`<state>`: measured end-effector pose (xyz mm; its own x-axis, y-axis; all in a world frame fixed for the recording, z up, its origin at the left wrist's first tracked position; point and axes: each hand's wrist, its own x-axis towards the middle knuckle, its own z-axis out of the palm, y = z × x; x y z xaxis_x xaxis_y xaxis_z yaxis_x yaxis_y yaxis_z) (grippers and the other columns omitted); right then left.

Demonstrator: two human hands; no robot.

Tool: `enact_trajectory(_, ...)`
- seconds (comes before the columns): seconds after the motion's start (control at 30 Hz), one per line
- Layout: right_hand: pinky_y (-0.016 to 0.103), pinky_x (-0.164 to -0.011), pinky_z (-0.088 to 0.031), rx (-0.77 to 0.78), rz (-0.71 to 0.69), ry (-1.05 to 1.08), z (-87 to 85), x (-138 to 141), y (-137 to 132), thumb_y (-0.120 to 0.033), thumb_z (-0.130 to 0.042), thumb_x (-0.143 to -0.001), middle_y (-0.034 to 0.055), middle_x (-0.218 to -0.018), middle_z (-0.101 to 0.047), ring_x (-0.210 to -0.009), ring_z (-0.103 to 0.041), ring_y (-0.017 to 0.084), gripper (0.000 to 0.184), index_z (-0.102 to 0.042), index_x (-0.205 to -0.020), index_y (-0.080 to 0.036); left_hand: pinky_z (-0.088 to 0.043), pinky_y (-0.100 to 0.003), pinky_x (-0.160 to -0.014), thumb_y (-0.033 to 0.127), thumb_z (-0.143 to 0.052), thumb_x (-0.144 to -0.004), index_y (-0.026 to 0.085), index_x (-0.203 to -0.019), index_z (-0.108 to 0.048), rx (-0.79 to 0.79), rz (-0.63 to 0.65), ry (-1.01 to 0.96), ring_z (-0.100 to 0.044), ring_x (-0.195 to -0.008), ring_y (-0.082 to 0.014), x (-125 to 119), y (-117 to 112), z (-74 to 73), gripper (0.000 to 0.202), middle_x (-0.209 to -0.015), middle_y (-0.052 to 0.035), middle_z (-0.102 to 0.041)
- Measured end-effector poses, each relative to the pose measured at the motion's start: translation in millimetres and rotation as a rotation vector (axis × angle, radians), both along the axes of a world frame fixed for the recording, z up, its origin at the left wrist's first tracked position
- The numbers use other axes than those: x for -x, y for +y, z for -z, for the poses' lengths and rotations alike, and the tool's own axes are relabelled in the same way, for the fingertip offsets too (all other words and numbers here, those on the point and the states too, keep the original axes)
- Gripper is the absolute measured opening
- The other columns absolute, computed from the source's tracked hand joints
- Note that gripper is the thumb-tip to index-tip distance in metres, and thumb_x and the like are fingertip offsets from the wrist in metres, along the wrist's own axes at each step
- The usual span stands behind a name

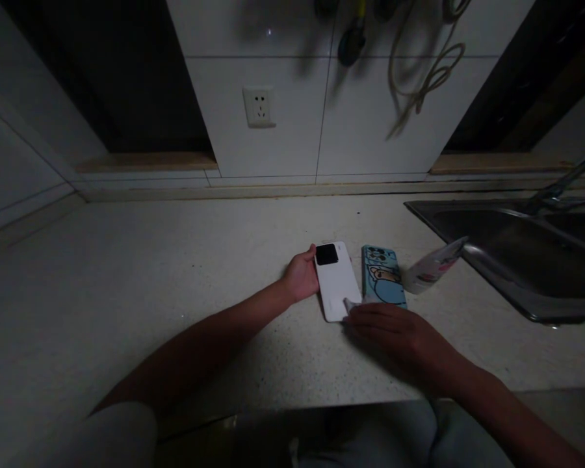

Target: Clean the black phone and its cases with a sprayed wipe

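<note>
A white phone [335,281] lies face down on the pale countertop [175,279], its black camera block at the far end. My left hand [301,276] grips the phone's left edge near that camera block. My right hand [394,331] lies over the phone's near right corner, its fingers pressing a small white wipe or tissue [351,305] against it. Just right of the phone lies a light-blue phone case [383,275] with a cartoon picture, partly under my right hand.
A small white packet [431,269] lies on its side between the case and the steel sink [517,253] at the right, with a tap [563,182] above it. A wall socket [259,106] and hanging cords [426,71] are on the tiled back wall.
</note>
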<state>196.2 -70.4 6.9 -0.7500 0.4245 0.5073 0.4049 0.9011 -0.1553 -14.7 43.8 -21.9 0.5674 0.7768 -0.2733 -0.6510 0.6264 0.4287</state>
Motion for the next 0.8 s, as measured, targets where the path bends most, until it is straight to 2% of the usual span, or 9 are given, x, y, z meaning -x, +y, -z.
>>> enact_trajectory(0.17, 0.039, -0.087, -0.065, 0.029, 0.125, 0.077, -3.5, -16.1, -2.8, -0.01, -0.048, -0.098, 0.0096, -0.118, -0.076, -0.108, -0.072, 0.023, 0.04, -0.066, -0.13, -0.025, -0.047, -0.04, -0.096, 0.039, -0.03, -0.105, 0.0, -0.146, -0.046, -0.012, 0.023, -0.004, -0.071, -0.103, -0.0301, 1.4, 0.3, -1.0, 0.059, -0.108, -0.0223, -0.074)
enact_trajectory(0.23, 0.038, -0.085, -0.065, 0.014, 0.132, 0.082, -7.2, -10.0, -2.8, -0.01, -0.047, -0.099, 0.0101, -0.115, -0.076, -0.106, -0.072, 0.022, 0.039, -0.065, -0.13, -0.024, -0.047, -0.041, -0.097, 0.039, -0.026, -0.105, 0.0, -0.147, -0.044, -0.017, 0.023, 0.01, -0.071, -0.101, -0.0297, 1.2, 0.0, -2.3, 0.06, -0.107, -0.022, -0.074)
enact_trajectory(0.33, 0.038, -0.082, -0.065, -0.061, 0.071, 0.072, -14.6, 6.3, -5.3, -0.009, -0.045, -0.1, 0.0123, -0.113, -0.077, -0.103, -0.072, 0.023, 0.038, -0.063, -0.131, -0.021, -0.048, -0.04, -0.095, 0.039, -0.025, -0.105, 0.001, -0.146, -0.046, -0.025, 0.029, 0.015, -0.072, -0.095, -0.0285, 1.7, -0.9, -3.8, 0.059, -0.103, -0.0202, -0.075)
enact_trajectory(0.43, 0.037, -0.08, -0.064, -0.081, 0.044, 0.086, -21.3, 20.6, -9.4, -0.008, -0.045, -0.099, 0.0133, -0.109, -0.077, -0.103, -0.072, 0.024, 0.036, -0.063, -0.129, -0.019, -0.051, -0.037, -0.085, 0.038, -0.026, -0.106, 0.001, -0.14, -0.051, -0.006, 0.052, 0.035, -0.073, -0.085, -0.0265, 3.3, -1.0, -4.5, 0.057, -0.097, -0.019, -0.075)
enact_trajectory(0.53, 0.036, -0.083, -0.063, -0.031, -0.005, 0.117, -23.2, 27.9, -7.5, -0.009, -0.047, -0.099, 0.012, -0.113, -0.076, -0.105, -0.071, 0.023, 0.038, -0.061, -0.132, -0.022, -0.052, -0.033, -0.07, 0.04, -0.028, -0.105, 0.004, -0.131, -0.058, 0.05, 0.066, 0.094, -0.071, -0.068, -0.0228, 4.8, 0.2, -4.5, 0.054, -0.083, -0.0143, -0.074)
enact_trajectory(0.67, 0.033, -0.086, -0.061, 0.034, -0.004, 0.215, -15.5, 32.1, 17.6, -0.009, -0.048, -0.098, 0.0088, -0.117, -0.074, -0.107, -0.07, 0.019, 0.04, -0.063, -0.13, -0.027, -0.049, -0.029, -0.057, 0.036, -0.033, -0.105, 0.01, -0.12, -0.065, 0.077, 0.014, 0.11, -0.062, -0.052, -0.0184, 4.0, 1.6, -3.1, 0.044, -0.066, -0.0062, -0.066)
enact_trajectory(0.8, 0.037, -0.092, -0.06, 0.07, 0.052, 0.31, -5.0, 40.7, 59.2, -0.013, -0.051, -0.098, 0.0093, -0.122, -0.071, -0.112, -0.069, 0.021, 0.035, -0.066, -0.126, -0.027, -0.05, -0.03, -0.058, 0.028, -0.044, -0.099, 0.014, -0.109, -0.071, 0.034, 0.003, 0.109, -0.06, -0.053, -0.0179, 2.8, 1.9, 5.0, 0.032, -0.063, -0.0041, -0.063)
